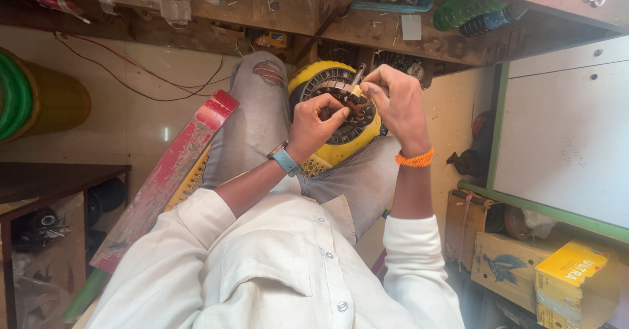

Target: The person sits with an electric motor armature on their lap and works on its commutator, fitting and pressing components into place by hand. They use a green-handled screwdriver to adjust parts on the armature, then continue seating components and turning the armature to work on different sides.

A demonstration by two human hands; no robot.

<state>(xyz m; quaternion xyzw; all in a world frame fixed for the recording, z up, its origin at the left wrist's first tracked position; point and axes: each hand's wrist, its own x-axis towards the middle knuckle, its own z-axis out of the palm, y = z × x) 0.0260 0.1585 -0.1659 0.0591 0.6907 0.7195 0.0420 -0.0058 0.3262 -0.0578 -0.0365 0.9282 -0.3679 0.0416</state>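
At the left edge of the frame sits a green coil in a yellow-brown drum [33,99]. Right of it, a worn red plank [171,172] leans diagonally beside your faded denim knee. Just above centre, the round yellow motor housing [337,147] rests on your lap, its dark slotted core wound with copper wire [354,108]. Your left hand [313,127] curls narrowly, fingertips pinching the windings. Your right hand [395,103] grips a slim metal tool [358,76] pressed into the core. At lower right lie yellow cardboard boxes [571,282].
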